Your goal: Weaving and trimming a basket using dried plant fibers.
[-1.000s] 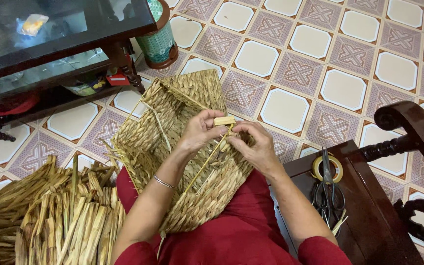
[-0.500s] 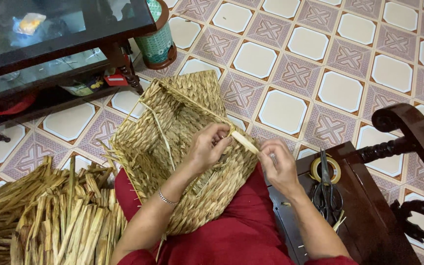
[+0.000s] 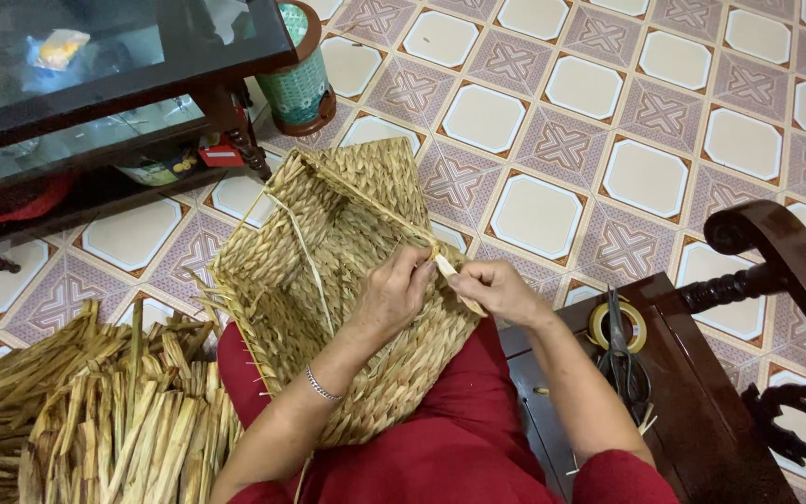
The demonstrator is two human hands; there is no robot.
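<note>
A half-woven straw basket [image 3: 328, 233] rests on my lap, its open side facing up. My left hand [image 3: 394, 294] presses on the basket's right rim, fingers curled around a pale straw strand [image 3: 447, 269]. My right hand [image 3: 496, 289] pinches the same strand just beside it, at the rim. A thin loose strand [image 3: 305, 247] lies across the inside of the basket. A silver bracelet sits on my left wrist.
A pile of dried straw strips [image 3: 95, 411] lies on the tiled floor at the lower left. A dark wooden chair [image 3: 701, 411] at my right carries scissors [image 3: 622, 359] and a tape roll [image 3: 608, 322]. A glass-topped cabinet [image 3: 95, 84] and a green can [image 3: 300, 79] stand behind.
My hands parted as the right pulled the strand out to the right, then came back together at the basket's right rim. The basket has shifted slightly on my lap.
</note>
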